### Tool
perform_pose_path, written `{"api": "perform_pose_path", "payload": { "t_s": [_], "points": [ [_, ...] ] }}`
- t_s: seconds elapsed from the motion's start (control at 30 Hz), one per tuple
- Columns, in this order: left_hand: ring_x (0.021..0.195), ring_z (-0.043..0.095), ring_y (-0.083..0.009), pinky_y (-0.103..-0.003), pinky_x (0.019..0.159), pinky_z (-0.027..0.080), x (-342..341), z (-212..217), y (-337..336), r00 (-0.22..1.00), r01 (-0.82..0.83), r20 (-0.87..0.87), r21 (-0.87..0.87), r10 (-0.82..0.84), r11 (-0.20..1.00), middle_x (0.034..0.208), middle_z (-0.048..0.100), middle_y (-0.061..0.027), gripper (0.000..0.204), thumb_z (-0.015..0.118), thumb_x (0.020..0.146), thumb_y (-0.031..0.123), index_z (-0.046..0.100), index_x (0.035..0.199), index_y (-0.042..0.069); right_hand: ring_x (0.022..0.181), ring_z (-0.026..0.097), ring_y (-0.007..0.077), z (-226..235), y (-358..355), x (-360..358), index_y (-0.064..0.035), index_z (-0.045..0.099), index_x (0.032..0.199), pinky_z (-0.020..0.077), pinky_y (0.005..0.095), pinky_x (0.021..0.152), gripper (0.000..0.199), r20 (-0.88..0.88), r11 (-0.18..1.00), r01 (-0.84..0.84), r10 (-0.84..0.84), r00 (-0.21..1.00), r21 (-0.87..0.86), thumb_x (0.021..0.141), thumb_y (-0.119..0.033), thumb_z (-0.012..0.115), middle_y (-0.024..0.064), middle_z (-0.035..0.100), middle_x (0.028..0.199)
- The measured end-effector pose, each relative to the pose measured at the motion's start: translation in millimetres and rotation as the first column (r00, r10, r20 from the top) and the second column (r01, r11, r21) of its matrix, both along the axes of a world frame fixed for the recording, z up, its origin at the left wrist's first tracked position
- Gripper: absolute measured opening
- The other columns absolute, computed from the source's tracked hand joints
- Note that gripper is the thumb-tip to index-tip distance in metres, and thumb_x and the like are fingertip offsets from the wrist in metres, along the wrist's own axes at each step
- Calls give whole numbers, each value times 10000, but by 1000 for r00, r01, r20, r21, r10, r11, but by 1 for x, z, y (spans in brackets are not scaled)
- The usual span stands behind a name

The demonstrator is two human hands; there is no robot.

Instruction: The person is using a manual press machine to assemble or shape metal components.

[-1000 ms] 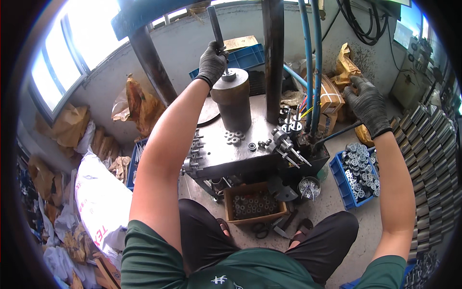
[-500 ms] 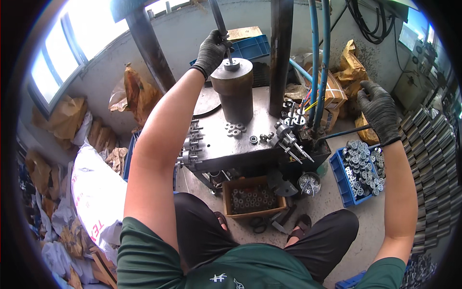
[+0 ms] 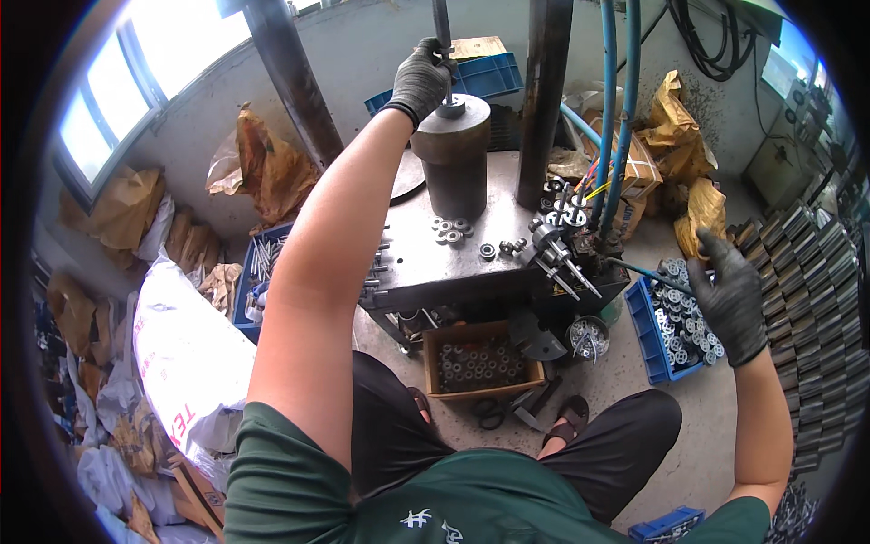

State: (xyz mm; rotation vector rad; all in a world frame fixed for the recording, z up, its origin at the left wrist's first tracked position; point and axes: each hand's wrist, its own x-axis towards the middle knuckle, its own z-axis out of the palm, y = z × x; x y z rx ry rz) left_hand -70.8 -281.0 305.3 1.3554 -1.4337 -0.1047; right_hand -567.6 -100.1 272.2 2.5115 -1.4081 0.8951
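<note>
My left hand (image 3: 423,82), in a dark grey glove, has its fingers closed around an upright metal rod (image 3: 441,20) above a thick steel cylinder (image 3: 456,177). The rod's lower end meets a small round collar (image 3: 450,110) on the cylinder's top. My right hand (image 3: 732,304), gloved too, is at the outer end of a thin lever (image 3: 639,271) on the bench's right side. Its fingers and thumb are apart, and the lever's end meets the thumb side of the palm. Small ring-shaped metal parts (image 3: 450,230) lie in front of the cylinder.
Shafts with round metal bodies (image 3: 555,249) lie at the bench's right. Below are a wooden box of rings (image 3: 435,385), a bowl of small parts (image 3: 589,339) and a blue crate (image 3: 660,358) of metal discs. A white sack (image 3: 186,349) stands left; stacked metal pieces (image 3: 797,354) line the right.
My right hand has moved downward, and the lever now slopes down toward it. The view has shifted slightly. My left hand stays at the rod.
</note>
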Motion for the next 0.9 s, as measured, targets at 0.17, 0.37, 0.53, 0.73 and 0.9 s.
{"api": "perform_pose_path", "payload": {
  "t_s": [0.17, 0.37, 0.53, 0.73, 0.9],
  "points": [
    [763, 732, -173, -329, 668, 590, -14, -9, 5, 995, -27, -101, -23, 24, 999, 855, 707, -89, 417, 643, 976, 134, 504, 1368, 101, 930, 689, 386, -2, 32, 1, -7, 673, 1198, 534, 458, 861, 390, -250, 974, 21, 37, 968, 224, 847, -178, 666, 226, 701, 1032],
    [763, 699, -154, -323, 686, 586, -10, -30, -8, 992, -16, -127, -85, 5, 996, 890, 686, -70, 471, 643, 979, 115, 462, 1412, 157, 852, 694, 391, 5, 35, 18, -4, 694, 1125, 553, 475, 782, 367, -417, 906, 24, 172, 893, 424, 830, -217, 650, 251, 691, 973],
    [826, 671, -138, -296, 764, 566, 0, -35, -9, 965, 103, -243, 12, -97, 995, 897, 682, -53, 267, 606, 1008, 135, 582, 1264, 65, 871, 690, 400, -5, 42, 11, -28, 700, 1141, 554, 479, 807, 370, -385, 899, 48, 138, 912, 435, 821, -205, 646, 241, 696, 989],
    [809, 665, -139, -288, 733, 544, -5, -26, 12, 942, 120, -318, 25, -106, 992, 885, 701, -58, 180, 584, 1030, 181, 661, 1117, 44, 838, 697, 390, -40, 71, -7, -37, 713, 1111, 564, 476, 785, 344, -295, 871, 9, 157, 943, 492, 818, -205, 646, 232, 699, 945],
    [773, 677, -148, -297, 711, 551, -27, -22, 22, 951, 66, -305, 37, -52, 997, 853, 700, -73, 188, 586, 1026, 186, 656, 1099, 27, 874, 699, 385, -55, 90, -15, -30, 714, 1112, 561, 472, 810, 334, -197, 865, 44, 65, 978, 500, 827, -186, 638, 216, 711, 965]
  ]
}}
